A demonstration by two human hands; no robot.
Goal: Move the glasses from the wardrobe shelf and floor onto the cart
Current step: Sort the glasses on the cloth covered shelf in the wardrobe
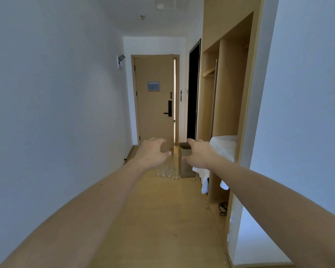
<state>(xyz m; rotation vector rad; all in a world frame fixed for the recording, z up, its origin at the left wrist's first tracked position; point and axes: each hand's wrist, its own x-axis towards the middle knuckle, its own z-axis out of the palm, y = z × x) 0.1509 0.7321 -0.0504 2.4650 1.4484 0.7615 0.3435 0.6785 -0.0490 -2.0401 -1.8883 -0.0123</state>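
Both the left hand (pixel 152 151) and right hand (pixel 198 154) reach forward loosely spread and empty, so a careless step could topple the clustered clear drinking glasses (pixel 167 172) on the wooden floor (pixel 162 219) by the brown cardboard box (pixel 186 167).

Cardboard box (pixel 186 163) on floor by the ajar door (pixel 155 101), white cloth (pixel 223 147) draped R, black cable (pixel 223 208) below.
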